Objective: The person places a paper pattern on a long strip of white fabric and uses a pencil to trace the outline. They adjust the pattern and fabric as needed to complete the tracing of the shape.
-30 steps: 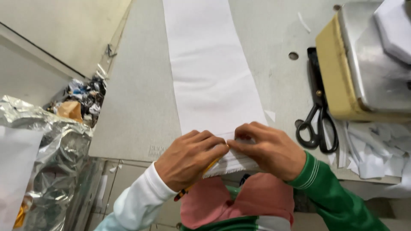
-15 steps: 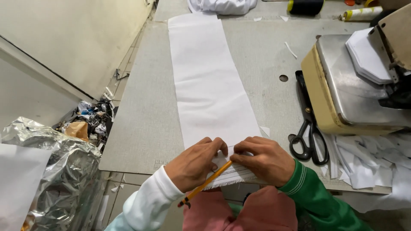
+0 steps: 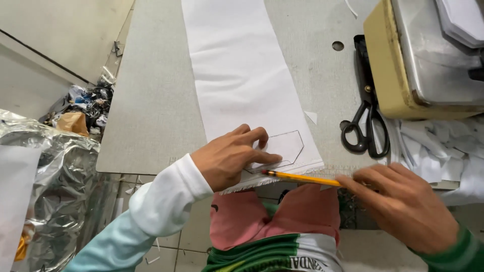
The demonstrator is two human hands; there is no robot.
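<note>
Head view: left hand (image 3: 229, 158) lay flat, fingers spread, pressing the near end of a long white fabric strip (image 3: 242, 80) on the grey table (image 3: 151, 100). A pencilled pocket-shaped outline (image 3: 282, 148) sat at 3 o'clock of those fingers. Right hand (image 3: 403, 204) pinched a yellow pencil (image 3: 302, 177) — tip at the strip's frayed near edge. Black scissors (image 3: 370, 113) lay at 12 o'clock of the right hand, beside a sewing machine base (image 3: 403, 65) — paper scraps (image 3: 433, 146) under it.
</note>
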